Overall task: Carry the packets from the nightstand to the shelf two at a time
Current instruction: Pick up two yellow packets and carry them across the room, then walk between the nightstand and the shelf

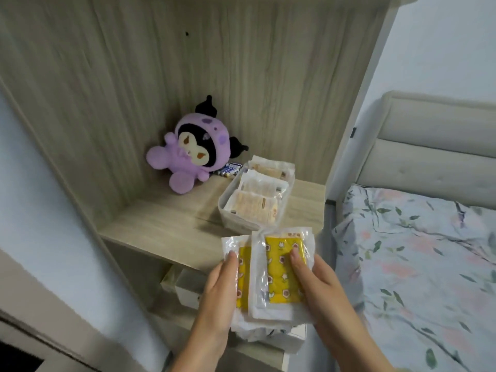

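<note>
Left hand (218,285) pinches one yellow packet (243,277) | right hand (319,280) grips the other packet (281,269) | slick overlapping wrappers may slide as you reach the shelf (166,226).

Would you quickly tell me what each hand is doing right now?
Left hand: holds the left yellow packet by its edge.
Right hand: holds the right yellow packet, thumb on top.

packets (271,275): glossy clear plastic | shelf (166,224): matt woodgrain | toy (188,151): plush

Two yellow packets (279,275) overlapping, below shelf (161,224).
</note>
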